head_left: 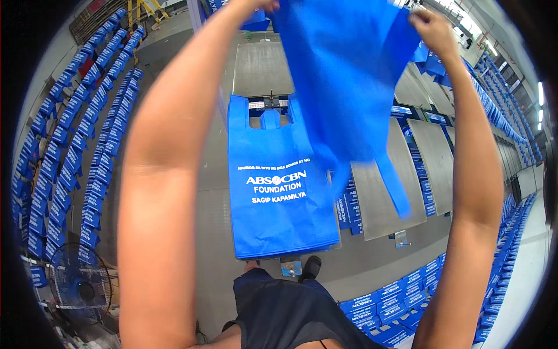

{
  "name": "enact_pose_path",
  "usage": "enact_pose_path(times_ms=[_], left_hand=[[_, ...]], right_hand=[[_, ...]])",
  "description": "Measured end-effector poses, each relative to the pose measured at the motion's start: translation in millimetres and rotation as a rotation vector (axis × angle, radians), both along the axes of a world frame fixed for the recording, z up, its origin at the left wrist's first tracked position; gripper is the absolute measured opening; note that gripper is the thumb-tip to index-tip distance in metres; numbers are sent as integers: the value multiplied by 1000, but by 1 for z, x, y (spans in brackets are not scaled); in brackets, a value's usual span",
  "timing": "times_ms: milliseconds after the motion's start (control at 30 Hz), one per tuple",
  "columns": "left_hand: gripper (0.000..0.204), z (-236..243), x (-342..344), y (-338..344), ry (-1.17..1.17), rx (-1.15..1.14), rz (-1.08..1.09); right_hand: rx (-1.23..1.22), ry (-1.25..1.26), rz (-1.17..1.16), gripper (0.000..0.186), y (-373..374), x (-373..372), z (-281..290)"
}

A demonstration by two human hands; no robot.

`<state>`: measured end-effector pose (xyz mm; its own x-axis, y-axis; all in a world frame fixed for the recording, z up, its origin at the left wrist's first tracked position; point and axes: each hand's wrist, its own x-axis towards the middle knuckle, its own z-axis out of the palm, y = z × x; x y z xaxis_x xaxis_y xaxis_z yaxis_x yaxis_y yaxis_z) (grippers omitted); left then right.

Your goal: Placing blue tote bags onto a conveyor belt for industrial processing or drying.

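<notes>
Up in front of me hangs a blue fabric bag (349,81), upside down, its handle loops dangling below. My right hand (435,32) pinches its upper right corner. At the top edge of the picture, my left hand (266,4) is closed at the bag's upper left corner; part of that hand is cut off. Beneath, a second blue bag (279,227) lies flat on a board, white printing facing up and handles pointing away from me. The raised bag overlaps this bag's right side. A metal clamp-like fitting (271,100) sits just beyond its handles.
Bare grey boards (383,192) stand in a row to the right, with blue printed bags between them. Long lines of bags (75,157) hang at the left. More bags (378,305) lie at the lower right. A black fan (84,285) stands lower left, a yellow ladder (148,13) far back.
</notes>
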<state>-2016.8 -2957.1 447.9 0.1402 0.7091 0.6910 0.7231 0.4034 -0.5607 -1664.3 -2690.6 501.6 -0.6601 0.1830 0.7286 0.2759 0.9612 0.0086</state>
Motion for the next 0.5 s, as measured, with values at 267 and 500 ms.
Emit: enact_pose_path(times_ms=[267,500], left_hand=[[23,58,75,-174,-904,510,-652],[42,-137,210,-291,-1002,432,-558]], right_hand=[[-390,343,284,27,-118,21,15],[-560,171,424,36,-213,123,-182]])
